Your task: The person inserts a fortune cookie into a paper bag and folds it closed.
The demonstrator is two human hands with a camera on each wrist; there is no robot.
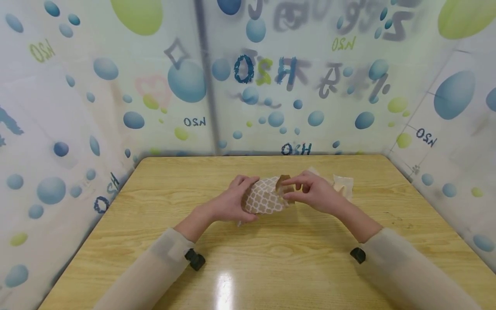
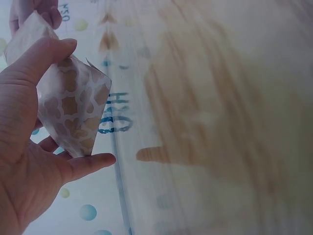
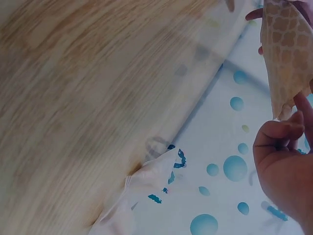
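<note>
Here, one left hand [image 1: 231, 202], thumb and fingers curved round it, grips one tan-and-white patterned packet [image 1: 265, 198] over one wooden table [image 1: 279, 254]; one right hand [image 1: 318, 193] pinches the packet's right end; beyond lies pale wrapping [image 1: 343, 185], partly hidden, pieces uncountable.

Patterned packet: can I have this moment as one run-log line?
left hand: grips patterned packet | right hand: at packet's brown end | pale crumpled piece: on table

Mirror-reversed "H2O" lettering [image 1: 264, 71], blue and green, repeats across the translucent white sheet wall [image 1: 155, 129] with printed drops; larger grey characters [image 1: 292, 16] are illegible.
</note>
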